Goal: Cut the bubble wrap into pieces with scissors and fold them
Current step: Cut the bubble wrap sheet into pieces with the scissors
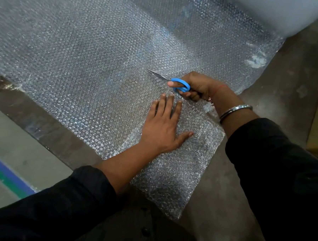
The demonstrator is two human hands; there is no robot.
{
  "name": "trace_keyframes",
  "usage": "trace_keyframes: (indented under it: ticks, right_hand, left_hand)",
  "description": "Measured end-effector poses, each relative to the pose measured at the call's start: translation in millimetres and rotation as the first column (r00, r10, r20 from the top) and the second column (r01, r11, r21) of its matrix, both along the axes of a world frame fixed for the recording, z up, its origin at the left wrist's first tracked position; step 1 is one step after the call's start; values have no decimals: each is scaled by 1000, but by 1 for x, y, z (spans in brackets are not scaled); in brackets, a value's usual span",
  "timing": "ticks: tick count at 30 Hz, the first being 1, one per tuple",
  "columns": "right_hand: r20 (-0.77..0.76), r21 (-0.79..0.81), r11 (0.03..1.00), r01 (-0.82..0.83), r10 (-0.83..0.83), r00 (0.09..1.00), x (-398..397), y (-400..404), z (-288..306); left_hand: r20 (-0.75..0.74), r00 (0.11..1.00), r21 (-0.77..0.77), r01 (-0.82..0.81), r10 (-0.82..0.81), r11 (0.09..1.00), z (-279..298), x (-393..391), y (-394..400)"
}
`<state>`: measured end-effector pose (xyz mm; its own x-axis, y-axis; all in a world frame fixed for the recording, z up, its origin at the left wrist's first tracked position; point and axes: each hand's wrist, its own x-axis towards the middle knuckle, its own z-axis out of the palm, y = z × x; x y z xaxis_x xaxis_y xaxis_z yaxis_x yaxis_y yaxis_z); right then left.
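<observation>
The wide clear sheet of bubble wrap (87,65) is lying spread flat across the grey concrete floor (252,180), and the left hand (163,126) is pressing down on it with straight, spread fingers. Just beyond those fingertips the right hand (196,87) is gripping the blue-handled steel scissors (175,83), thumb through a loop, blades pointing away over the wrap, while a silver metal bangle (234,110) is sitting on that wrist

open: bubble wrap (84,61) ahead-left | blocked: roll (289,14) far-right
</observation>
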<state>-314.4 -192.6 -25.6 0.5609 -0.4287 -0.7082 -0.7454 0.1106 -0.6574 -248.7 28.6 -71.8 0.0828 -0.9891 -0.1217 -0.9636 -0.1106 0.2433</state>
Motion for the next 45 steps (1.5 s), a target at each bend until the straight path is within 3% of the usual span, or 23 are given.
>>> trace_keyframes:
  ticks: [45]
  right_hand:
    - [-15, -2, 1000, 21, -21, 1000, 69, 2, 3]
  left_hand:
    - [-39, 999, -79, -3, 0, 997, -4, 0, 1]
